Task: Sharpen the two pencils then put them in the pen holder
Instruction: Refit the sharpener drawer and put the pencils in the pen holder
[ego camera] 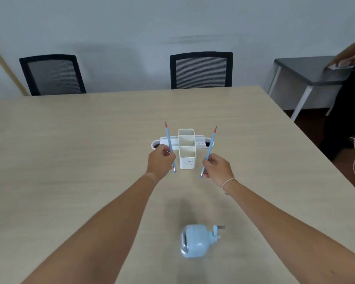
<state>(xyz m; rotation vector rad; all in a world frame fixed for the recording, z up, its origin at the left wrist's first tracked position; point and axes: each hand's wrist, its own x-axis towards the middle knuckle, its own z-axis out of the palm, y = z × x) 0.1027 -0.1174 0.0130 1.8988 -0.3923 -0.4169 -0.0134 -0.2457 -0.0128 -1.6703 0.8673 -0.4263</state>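
My left hand [159, 160] grips a blue pencil [168, 138] near its lower end, pointed tip up, just left of the white pen holder [186, 158]. My right hand [217, 168] holds a second blue pencil [212, 142] the same way, tip up and leaning right, on the holder's right side. Both tips look sharpened with reddish cones. The holder stands mid-table with open square compartments and low side trays. A light blue crank sharpener [196, 241] sits on the table near me, between my forearms.
The beige table [70, 160] stretches wide on both sides. Two black mesh chairs [201, 70] stand at its far edge. A grey side table [307, 70] and a person in dark clothes [350, 99] are at the right.
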